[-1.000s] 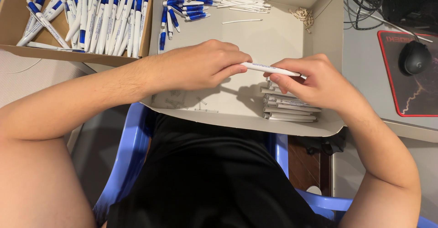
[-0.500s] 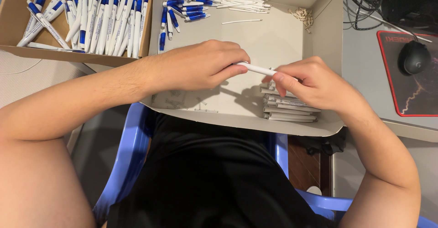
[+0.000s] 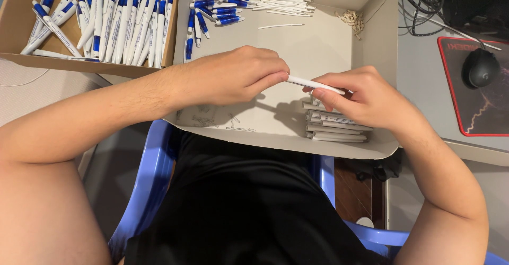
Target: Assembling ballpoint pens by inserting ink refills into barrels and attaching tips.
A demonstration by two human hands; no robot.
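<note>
White pen barrel (image 3: 313, 84) pinched between left hand (image 3: 233, 76), right hand (image 3: 366, 98), mid-box.

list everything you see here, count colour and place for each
white pen barrel: one, white, held between both hands over the white box
white box: one, white, centre, on the lap
stacked barrels: several, white-grey, box's near right corner
pen parts pile: many, blue and white, box's far side
thin refills: a bunch, white, far side
springs: small heap, pale, far right corner
cardboard box: one, brown, upper left
finished pens: many, white and blue, inside it
mouse: one, black, on a red-edged mouse pad
chair: one, blue, below
left hand: grips barrel's left end
right hand: grips its right end
</note>
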